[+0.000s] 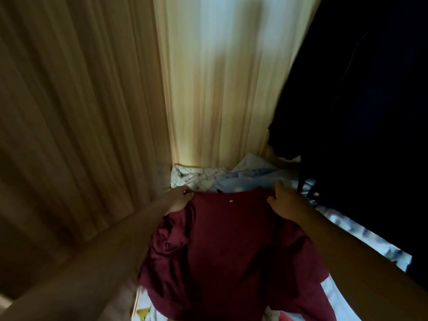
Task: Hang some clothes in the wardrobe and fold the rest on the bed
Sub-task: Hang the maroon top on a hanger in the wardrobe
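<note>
A maroon shirt [231,246] lies spread over the bed [361,230], its far edge lifted. My left hand [178,200] pinches the shirt's far left corner. My right hand [284,200] grips the far right corner with curled fingers. Both arms reach forward over the garment. A small white tag shows near the shirt's far edge. The sleeve on the left side is bunched up.
A pale blue garment [245,181] and a white checked cloth [196,177] lie beyond the shirt. Cream curtains [220,89] hang behind and to the left. Dark clothing [359,100] hangs at the right, over the bed's edge.
</note>
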### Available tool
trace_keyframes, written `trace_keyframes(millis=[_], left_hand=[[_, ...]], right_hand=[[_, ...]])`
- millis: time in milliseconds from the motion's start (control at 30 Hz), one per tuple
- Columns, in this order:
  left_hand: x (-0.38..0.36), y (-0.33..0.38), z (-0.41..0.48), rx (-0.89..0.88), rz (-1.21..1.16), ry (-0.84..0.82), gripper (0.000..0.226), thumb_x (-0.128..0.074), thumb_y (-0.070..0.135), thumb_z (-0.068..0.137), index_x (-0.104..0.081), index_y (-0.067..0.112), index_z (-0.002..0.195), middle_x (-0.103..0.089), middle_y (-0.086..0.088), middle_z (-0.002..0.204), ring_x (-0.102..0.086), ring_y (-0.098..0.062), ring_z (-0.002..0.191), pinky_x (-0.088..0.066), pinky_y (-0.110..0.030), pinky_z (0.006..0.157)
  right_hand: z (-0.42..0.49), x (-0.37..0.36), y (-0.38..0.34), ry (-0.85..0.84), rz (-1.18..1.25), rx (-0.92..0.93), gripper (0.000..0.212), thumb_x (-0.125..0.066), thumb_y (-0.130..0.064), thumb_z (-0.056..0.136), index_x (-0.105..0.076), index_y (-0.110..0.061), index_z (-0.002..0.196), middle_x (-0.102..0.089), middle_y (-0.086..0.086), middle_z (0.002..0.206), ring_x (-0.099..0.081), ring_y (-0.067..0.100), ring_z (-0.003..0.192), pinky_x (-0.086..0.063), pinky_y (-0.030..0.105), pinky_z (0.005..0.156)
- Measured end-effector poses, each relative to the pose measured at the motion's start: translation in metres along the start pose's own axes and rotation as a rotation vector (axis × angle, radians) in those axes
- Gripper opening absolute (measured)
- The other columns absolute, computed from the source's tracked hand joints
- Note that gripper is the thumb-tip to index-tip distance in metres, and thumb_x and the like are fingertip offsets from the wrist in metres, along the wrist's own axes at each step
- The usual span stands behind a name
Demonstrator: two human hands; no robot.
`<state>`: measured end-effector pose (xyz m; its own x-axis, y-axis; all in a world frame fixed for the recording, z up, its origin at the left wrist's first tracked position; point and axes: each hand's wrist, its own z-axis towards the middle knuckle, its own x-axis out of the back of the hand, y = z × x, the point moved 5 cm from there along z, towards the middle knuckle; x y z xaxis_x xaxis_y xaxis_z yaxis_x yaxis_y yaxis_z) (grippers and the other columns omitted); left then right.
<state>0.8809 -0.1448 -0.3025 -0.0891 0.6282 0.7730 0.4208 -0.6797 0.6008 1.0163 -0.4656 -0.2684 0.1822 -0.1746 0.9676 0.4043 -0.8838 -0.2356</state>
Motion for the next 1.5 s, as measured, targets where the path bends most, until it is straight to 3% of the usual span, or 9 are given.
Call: trace_keyframes(millis=[100,167,267,400,567,967,1167,1333,1500], left_hand=[[-0.014,-0.011,0.006,0.012,0.065,-0.01,0.023,-0.053,0.035,0.103,-0.063,0.021,0.117,-0.054,0.001,0.111,-0.046,-0.011,0.102,-0.034,-0.022,0.085],[-0.012,-0.009,0.005,0.028,0.021,0.004,0.018,-0.058,0.033,0.1,-0.059,0.023,0.116,-0.054,0.001,0.111,-0.05,-0.012,0.099,-0.036,-0.021,0.081],[0.008,0.01,-0.001,0.022,-0.063,0.016,0.039,-0.066,0.029,0.096,-0.055,0.021,0.133,-0.054,0.001,0.113,-0.057,-0.012,0.089,-0.042,-0.021,0.07],[0.067,0.074,-0.019,-0.106,-0.046,0.024,0.033,-0.069,0.026,0.096,-0.062,0.01,0.124,-0.064,-0.004,0.098,-0.054,-0.007,0.062,-0.04,-0.012,0.05],[0.155,0.173,-0.076,-0.248,0.169,0.017,0.044,-0.063,0.042,0.097,-0.06,0.019,0.134,-0.057,-0.005,0.137,-0.059,-0.02,0.115,-0.042,-0.023,0.086],[0.328,0.328,-0.202,-0.415,0.222,0.334,0.048,-0.065,0.048,0.093,-0.058,0.023,0.134,-0.062,0.007,0.095,-0.063,-0.007,0.088,-0.057,-0.034,0.082],[0.387,0.367,-0.25,-0.576,-0.143,0.574,0.079,-0.072,0.06,0.083,-0.044,0.018,0.144,-0.059,0.0,0.117,-0.066,-0.016,0.1,-0.057,-0.027,0.059],[0.44,0.405,-0.294,-0.779,-0.733,0.684,0.065,-0.075,0.059,0.08,-0.054,0.018,0.126,-0.048,-0.017,0.143,-0.056,-0.029,0.122,-0.062,-0.037,0.063],[0.473,0.439,-0.306,-0.746,-0.918,0.716,0.043,-0.068,0.038,0.094,-0.052,0.012,0.124,-0.053,-0.013,0.118,-0.058,-0.023,0.095,-0.059,-0.035,0.053]], right_hand=[[0.003,-0.011,0.008,-0.017,0.013,-0.039,0.08,-0.054,-0.037,0.101,-0.008,-0.006,0.159,-0.057,0.025,0.133,-0.062,0.038,0.111,-0.053,0.043,0.086],[0.005,-0.003,0.004,0.016,0.071,-0.017,0.075,-0.061,-0.032,0.096,-0.022,-0.005,0.154,-0.059,0.02,0.128,-0.062,0.034,0.109,-0.054,0.041,0.084],[0.009,0.027,-0.017,-0.033,0.106,0.049,0.038,-0.068,-0.025,0.086,-0.054,-0.011,0.119,-0.059,0.011,0.111,-0.06,0.026,0.098,-0.052,0.037,0.078],[0.004,0.093,-0.059,-0.066,0.101,0.12,0.015,-0.064,-0.024,0.09,-0.06,-0.009,0.086,-0.064,0.008,0.096,-0.058,0.022,0.084,-0.046,0.034,0.071],[-0.029,0.207,-0.109,0.069,0.179,0.271,0.013,-0.065,-0.026,0.084,-0.071,-0.016,0.09,-0.07,0.003,0.097,-0.066,0.02,0.092,-0.056,0.035,0.083],[-0.125,0.446,-0.183,0.602,0.07,0.463,0.025,-0.062,-0.049,0.084,-0.065,-0.024,0.089,-0.066,-0.007,0.088,-0.062,0.014,0.088,-0.055,0.037,0.087],[-0.158,0.484,-0.199,0.775,0.168,0.53,0.028,-0.056,-0.058,0.086,-0.061,-0.032,0.095,-0.065,-0.01,0.09,-0.063,0.013,0.082,-0.055,0.034,0.078],[-0.158,0.481,-0.191,0.816,0.195,0.533,0.029,-0.055,-0.059,0.089,-0.06,-0.032,0.1,-0.068,-0.009,0.089,-0.064,0.012,0.082,-0.055,0.035,0.081],[-0.157,0.478,-0.175,0.839,0.272,0.523,0.027,-0.054,-0.058,0.09,-0.059,-0.032,0.097,-0.068,-0.007,0.082,-0.065,0.013,0.079,-0.055,0.033,0.074]])
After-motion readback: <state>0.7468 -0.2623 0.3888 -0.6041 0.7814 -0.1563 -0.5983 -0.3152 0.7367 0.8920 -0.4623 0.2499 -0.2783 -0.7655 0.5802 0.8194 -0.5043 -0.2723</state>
